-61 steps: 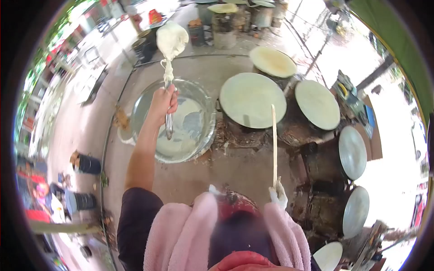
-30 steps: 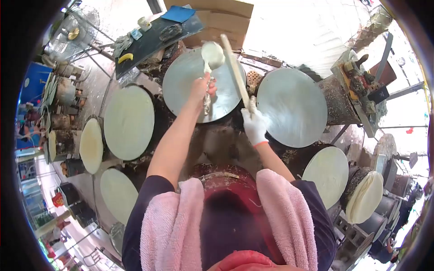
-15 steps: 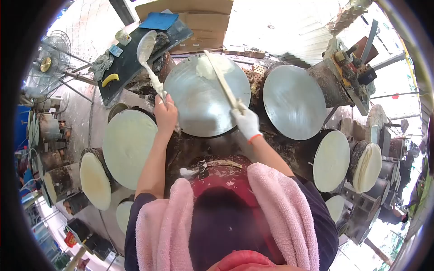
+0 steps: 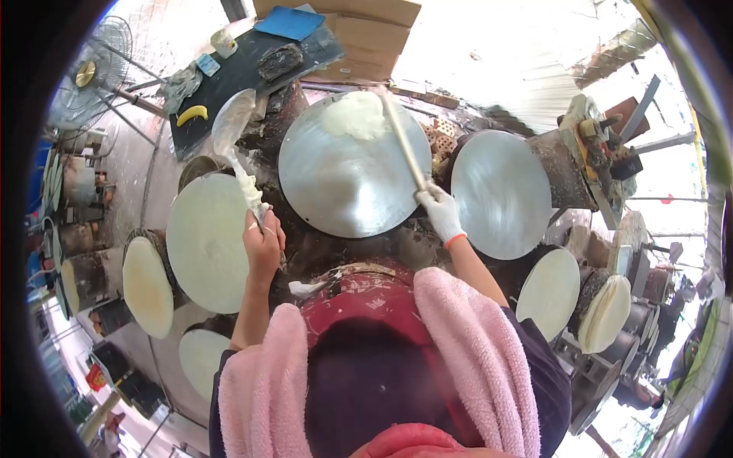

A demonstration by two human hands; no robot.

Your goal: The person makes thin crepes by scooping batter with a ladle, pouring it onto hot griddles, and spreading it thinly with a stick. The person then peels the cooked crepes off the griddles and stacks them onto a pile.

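Observation:
My left hand (image 4: 263, 243) is closed around the handle of a ladle (image 4: 234, 126), whose bowl points away from me, beside the left edge of the middle griddle (image 4: 336, 183). Thick pale batter coats the ladle's handle. In a white glove, my right hand (image 4: 441, 214) grips a long wooden spreader (image 4: 405, 141). It slants across the right part of the griddle, its far end by the back rim. A patch of pale batter (image 4: 355, 116) lies at the back of the round metal plate, just left of the spreader.
To the right stands a bare round griddle (image 4: 500, 195). A griddle covered by a pale sheet (image 4: 206, 244) is on the left, with several more pale-topped ones around. A dark table (image 4: 244, 84) at back left carries a banana (image 4: 192, 114) and a blue folder (image 4: 290, 23). A fan (image 4: 88, 72) stands far left.
The ladle has moved left and toward me, away from the griddle. The spreader has shifted right, off the middle of the batter, which looks wider. The view has turned slightly.

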